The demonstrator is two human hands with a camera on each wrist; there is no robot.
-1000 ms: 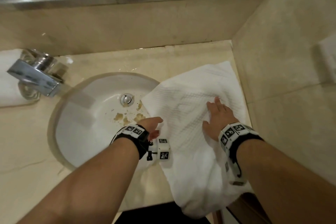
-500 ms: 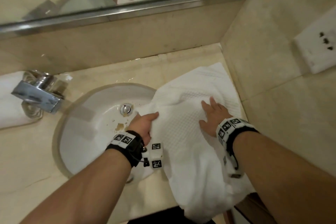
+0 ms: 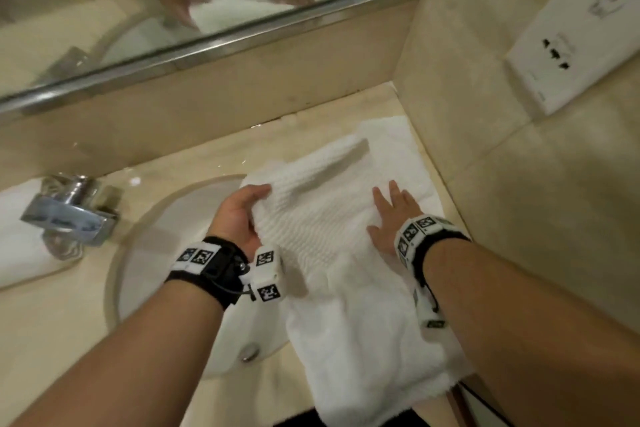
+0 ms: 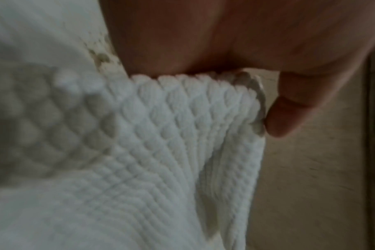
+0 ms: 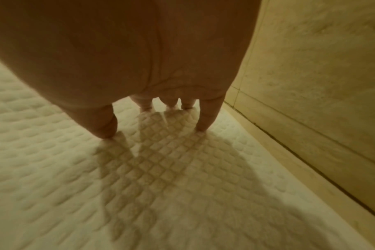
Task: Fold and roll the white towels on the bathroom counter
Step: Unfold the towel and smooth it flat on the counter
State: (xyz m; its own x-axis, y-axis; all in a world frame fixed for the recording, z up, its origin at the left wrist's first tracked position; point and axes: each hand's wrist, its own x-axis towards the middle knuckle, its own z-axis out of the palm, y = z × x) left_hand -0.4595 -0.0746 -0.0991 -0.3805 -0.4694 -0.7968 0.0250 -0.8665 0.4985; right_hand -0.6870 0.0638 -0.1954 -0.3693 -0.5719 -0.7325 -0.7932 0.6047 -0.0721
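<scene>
Lying across the beige stone counter [image 3: 86, 315] in the right corner, one white waffle-weave towel [image 3: 346, 305] is seen, its near end draped over the counter's front edge. Its left edge is gripped by the left hand [image 3: 239, 215], thumb on top; the right hand [image 3: 391, 215] is pressed flat, fingers spread. A second white towel [image 3: 14, 239] sits far left, behind the chrome faucet [image 3: 69, 218]. One round white sink [image 3: 180, 253] lies between; the side wall [image 3: 519, 218] hems the right edge.
</scene>
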